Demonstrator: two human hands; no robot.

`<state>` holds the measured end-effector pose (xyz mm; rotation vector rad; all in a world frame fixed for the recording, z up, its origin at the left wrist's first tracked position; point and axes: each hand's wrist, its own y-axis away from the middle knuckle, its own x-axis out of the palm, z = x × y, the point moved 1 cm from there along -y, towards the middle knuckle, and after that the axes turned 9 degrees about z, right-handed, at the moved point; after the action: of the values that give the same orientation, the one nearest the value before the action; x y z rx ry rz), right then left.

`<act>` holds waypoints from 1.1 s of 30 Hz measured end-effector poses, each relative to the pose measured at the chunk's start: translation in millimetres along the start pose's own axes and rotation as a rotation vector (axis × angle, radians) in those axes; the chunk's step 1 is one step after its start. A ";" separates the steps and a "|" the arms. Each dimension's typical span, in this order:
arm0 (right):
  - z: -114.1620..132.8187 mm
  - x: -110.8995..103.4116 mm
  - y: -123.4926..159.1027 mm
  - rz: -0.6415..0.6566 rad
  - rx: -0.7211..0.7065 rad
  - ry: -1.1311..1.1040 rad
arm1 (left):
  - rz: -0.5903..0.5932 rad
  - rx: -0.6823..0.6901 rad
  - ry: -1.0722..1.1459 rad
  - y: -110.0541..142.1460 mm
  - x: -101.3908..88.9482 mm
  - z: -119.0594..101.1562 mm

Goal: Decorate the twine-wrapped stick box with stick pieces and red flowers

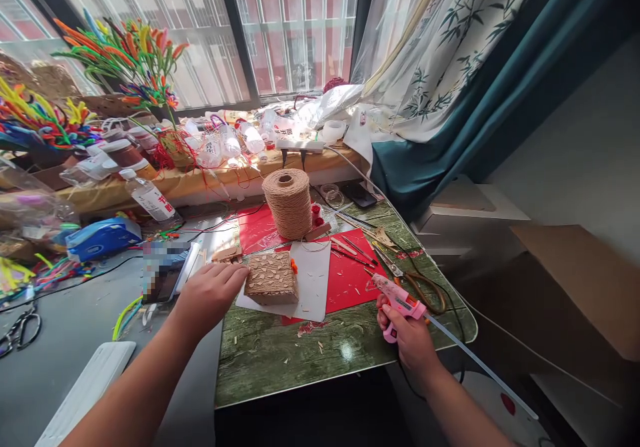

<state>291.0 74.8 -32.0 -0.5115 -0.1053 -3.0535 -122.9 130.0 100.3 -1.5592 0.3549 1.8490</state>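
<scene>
A small box (pixel 273 279) covered in brown twine, with flat chips scattered over its top and an orange bit at its right edge, sits on a white sheet (pixel 314 280). My left hand (pixel 213 293) is at the box's left edge, fingers together and touching its corner; the thumb is hidden. On the right, my right hand (pixel 411 337) is wrapped round the handle of a pink glue gun (pixel 400 300). A long glue stick (pixel 483 363) sticks out of its back. The nozzle points left, apart from the box, over the red paper (pixel 350 277).
A large twine spool (pixel 287 203) stands behind the box. Scissors (pixel 415 280) and thin sticks lie at the right. A phone (pixel 361 194) is farther back. Bottles (pixel 153 199), a blue pack (pixel 103 239) and pipe-cleaner flowers (pixel 135 60) are at the left, by the window.
</scene>
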 end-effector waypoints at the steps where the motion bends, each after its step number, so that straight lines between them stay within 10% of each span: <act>1: 0.3 0.3 0.1 -0.005 0.000 0.001 | 0.000 0.000 0.001 0.2 0.3 -0.1; 13: 6.6 5.2 0.0 -0.047 0.007 0.012 | 0.030 -0.019 0.207 4.7 7.2 8.7; 17: 6.6 5.1 0.0 -0.051 0.006 0.012 | -0.066 -0.227 0.372 12.5 15.5 11.3; 25: 2.8 3.2 0.0 -0.057 0.029 0.046 | -0.210 -0.877 1.589 -7.2 46.2 -12.2; 33: 2.4 4.0 -1.4 -0.059 0.025 0.058 | -0.266 -0.793 2.008 -25.8 67.1 -26.4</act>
<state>287.9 76.2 -28.5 -0.4253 -0.1590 -3.1168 -89.3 154.5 36.0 -3.2378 0.1582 -0.5020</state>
